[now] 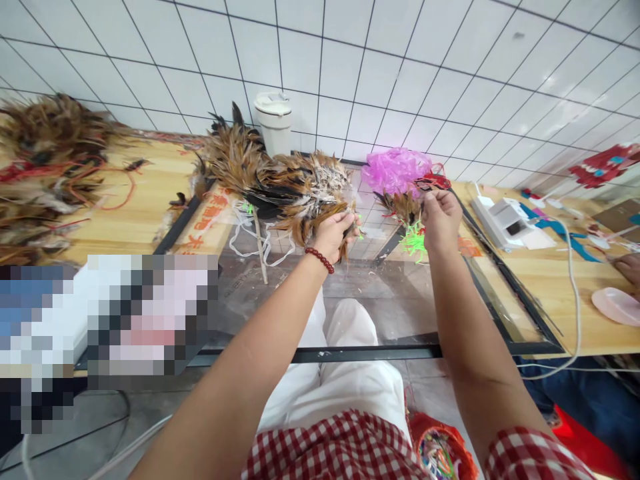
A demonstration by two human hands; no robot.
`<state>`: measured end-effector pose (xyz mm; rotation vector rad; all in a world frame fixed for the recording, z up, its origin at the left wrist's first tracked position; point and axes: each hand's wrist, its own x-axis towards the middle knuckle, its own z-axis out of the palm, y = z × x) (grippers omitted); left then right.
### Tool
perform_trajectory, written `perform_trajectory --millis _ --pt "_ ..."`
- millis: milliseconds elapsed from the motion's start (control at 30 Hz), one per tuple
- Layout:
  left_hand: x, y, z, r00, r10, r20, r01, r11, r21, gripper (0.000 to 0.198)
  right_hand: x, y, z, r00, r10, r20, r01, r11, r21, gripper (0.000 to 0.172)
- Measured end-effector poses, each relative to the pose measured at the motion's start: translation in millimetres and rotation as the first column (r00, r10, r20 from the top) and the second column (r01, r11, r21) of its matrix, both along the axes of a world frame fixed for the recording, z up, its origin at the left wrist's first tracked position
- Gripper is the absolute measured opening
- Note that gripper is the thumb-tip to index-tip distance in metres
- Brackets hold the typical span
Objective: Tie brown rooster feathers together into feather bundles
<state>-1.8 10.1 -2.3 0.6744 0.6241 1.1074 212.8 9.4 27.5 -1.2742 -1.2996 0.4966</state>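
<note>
My left hand (pixel 334 235), a beaded bracelet on its wrist, is closed on a few brown feathers (pixel 343 251) at the front of a large feather pile (pixel 310 183). Bright green strands show by its fingertips. Over on the right, my right hand (pixel 442 217) is pinched, fingertips together; what lies between them is too small to make out. A smaller clump of feathers (pixel 404 205) is just left of that hand. Bright green plastic strands (pixel 414 243) lie below the clump, beside the wrist. Both hands are above the glass tabletop (pixel 400 313).
A lidded white cup (pixel 274 123) stands behind the pile, and a crumpled pink plastic bag (pixel 395 169) lies at the back. More feathers (pixel 55 130) cover the left table. Rightward are a white device (pixel 507 220), a cable (pixel 575 300) and another person's hand (pixel 629 268).
</note>
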Motion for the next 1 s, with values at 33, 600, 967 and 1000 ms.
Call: perform_trajectory --millis 33,600,967,1000 --pt "0.0 -0.1 0.0 1.000 -0.007 0.000 0.007 1.000 0.009 0.013 -1.4 -1.5 0.6 0.997 -0.050 0.057 0.048 0.998 0.027 0.035" --pt "-1.2 -2.4 -1.6 0.988 -0.154 -0.025 0.155 0.986 0.055 0.015 -12.2 -7.1 -0.6 0.918 -0.177 0.353 0.193 0.981 -0.008 0.017" --pt "0.4 -3.4 -0.1 0.989 -0.145 -0.038 0.147 0.987 0.059 0.015 -14.2 -8.5 -8.7 0.973 -0.087 0.213 0.101 0.993 -0.058 0.026" --pt "0.9 -3.0 -0.6 0.991 -0.130 -0.041 0.132 0.989 0.063 0.015 -28.1 -8.5 -12.0 0.992 0.094 0.083 -0.080 0.984 -0.156 0.030"
